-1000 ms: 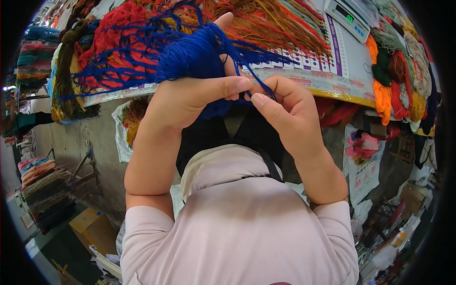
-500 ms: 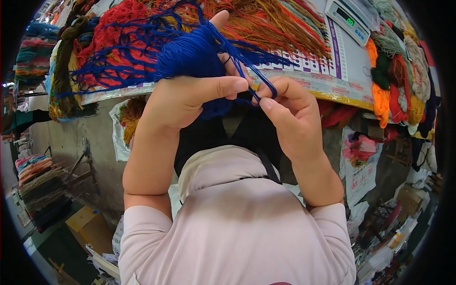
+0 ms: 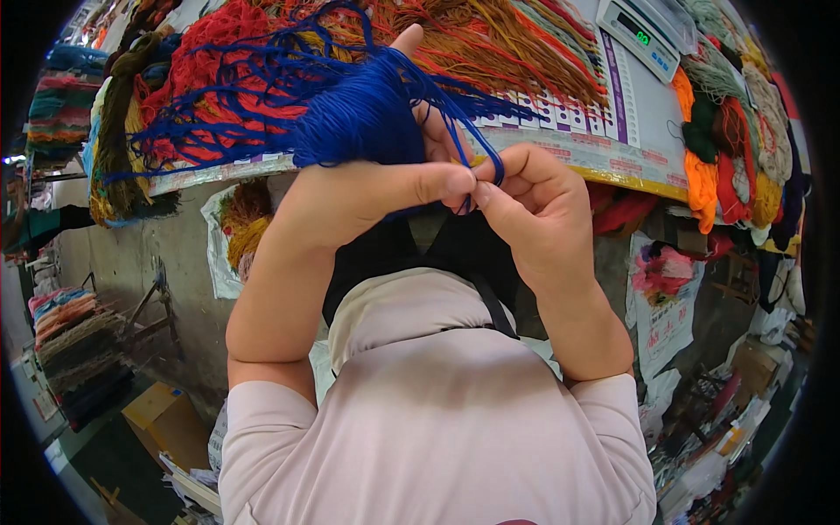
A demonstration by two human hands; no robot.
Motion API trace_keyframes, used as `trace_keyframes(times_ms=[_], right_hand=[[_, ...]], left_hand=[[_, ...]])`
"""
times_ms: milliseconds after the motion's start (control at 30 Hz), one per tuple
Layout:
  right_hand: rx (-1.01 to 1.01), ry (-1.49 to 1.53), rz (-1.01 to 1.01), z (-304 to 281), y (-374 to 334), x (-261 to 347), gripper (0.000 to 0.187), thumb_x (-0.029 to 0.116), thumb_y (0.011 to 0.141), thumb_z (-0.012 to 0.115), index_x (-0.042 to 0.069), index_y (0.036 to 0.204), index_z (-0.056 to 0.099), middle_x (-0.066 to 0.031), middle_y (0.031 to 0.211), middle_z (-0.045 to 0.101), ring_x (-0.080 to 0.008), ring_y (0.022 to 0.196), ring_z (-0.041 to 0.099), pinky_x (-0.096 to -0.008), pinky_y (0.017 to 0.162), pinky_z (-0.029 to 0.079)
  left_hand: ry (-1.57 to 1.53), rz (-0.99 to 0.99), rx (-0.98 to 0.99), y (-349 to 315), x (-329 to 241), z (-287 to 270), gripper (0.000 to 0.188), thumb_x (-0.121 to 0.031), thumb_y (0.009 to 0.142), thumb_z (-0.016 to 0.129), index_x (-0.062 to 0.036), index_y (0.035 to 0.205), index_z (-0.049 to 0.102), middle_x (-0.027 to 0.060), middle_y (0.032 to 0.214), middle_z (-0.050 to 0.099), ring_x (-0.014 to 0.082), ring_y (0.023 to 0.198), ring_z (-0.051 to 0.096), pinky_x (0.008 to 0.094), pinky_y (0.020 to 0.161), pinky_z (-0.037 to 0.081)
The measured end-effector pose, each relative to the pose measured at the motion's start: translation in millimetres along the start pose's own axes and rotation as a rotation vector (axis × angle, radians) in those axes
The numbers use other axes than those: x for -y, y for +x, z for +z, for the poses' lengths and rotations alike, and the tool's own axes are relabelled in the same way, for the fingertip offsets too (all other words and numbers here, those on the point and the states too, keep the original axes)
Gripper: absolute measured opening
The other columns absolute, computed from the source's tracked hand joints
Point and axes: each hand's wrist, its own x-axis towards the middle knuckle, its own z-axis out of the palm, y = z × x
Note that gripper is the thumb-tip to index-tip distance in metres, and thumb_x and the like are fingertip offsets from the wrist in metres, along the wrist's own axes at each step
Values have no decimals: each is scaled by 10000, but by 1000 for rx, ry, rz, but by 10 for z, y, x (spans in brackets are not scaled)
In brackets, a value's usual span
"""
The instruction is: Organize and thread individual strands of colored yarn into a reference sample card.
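Observation:
A thick skein of blue yarn [image 3: 354, 118] is looped over my left hand [image 3: 389, 188], its bulk lying across the palm side and over the wrist. The left index finger points up past the yarn, while the thumb reaches right and its tip meets my right fingertips. My right hand [image 3: 529, 197] pinches a few blue strands between thumb and forefinger, and one loop bends around the forefinger. Loose blue strands trail left and right over the table. The exact crossing of the strands between the fingertips is hidden.
Red yarn [image 3: 219, 66] and brown-orange yarn [image 3: 499, 52] cover the table beyond my hands. A digital scale [image 3: 643, 39] stands at the back right. Orange, green and grey hanks [image 3: 700, 188] hang over the right edge. A cardboard box [image 3: 166, 420] sits on the floor at left.
My hands have come together, the left thumb tip now touching the right fingertips. The loop between them is shorter, and the skein on my left hand has shifted slightly right.

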Motion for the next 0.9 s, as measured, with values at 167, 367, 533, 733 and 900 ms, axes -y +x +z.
trace_keyframes(times_ms=[167, 367, 533, 733, 900], right_hand=[[-2, -85, -44, 13, -25, -10, 78, 16, 876, 604, -28, 940, 599, -91, 881, 686, -63, 755, 608, -183, 635, 468], [12, 13, 9, 12, -59, -5, 74, 12, 891, 570, -24, 954, 586, -100, 899, 685, -89, 797, 625, -200, 673, 480], [34, 81, 30, 45, -63, -4, 104, 22, 907, 540, -25, 996, 562, -104, 939, 675, -101, 850, 625, -195, 746, 466], [20, 64, 1, 31, -70, -39, 117, 40, 922, 513, -21, 1012, 557, -82, 950, 658, -80, 836, 585, -202, 763, 447], [-55, -4, -65, 52, -26, -7, 116, 59, 925, 508, -7, 1005, 560, -46, 874, 632, -51, 739, 503, -193, 714, 419]], left_hand=[[-67, 36, 8, -12, 41, 67, 992, 100, 739, 715, -29, 1503, 96, 130, 850, 645, 155, 675, 603, 285, 639, 518], [-33, 20, -82, -45, 1, 94, 941, 85, 755, 709, -18, 1497, 141, 98, 819, 625, 153, 693, 606, 284, 652, 513], [153, 9, -95, -65, -6, 8, 938, 54, 744, 734, 23, 1484, 158, 47, 789, 592, 121, 722, 597, 243, 691, 471], [-6, 9, -160, -84, -138, 99, 929, 61, 658, 753, 57, 1449, 266, 29, 744, 548, 136, 741, 566, 245, 681, 451], [-8, 59, -93, -67, -99, -16, 900, -37, 683, 723, 64, 1449, 260, 16, 717, 512, 121, 691, 538, 244, 678, 443]])
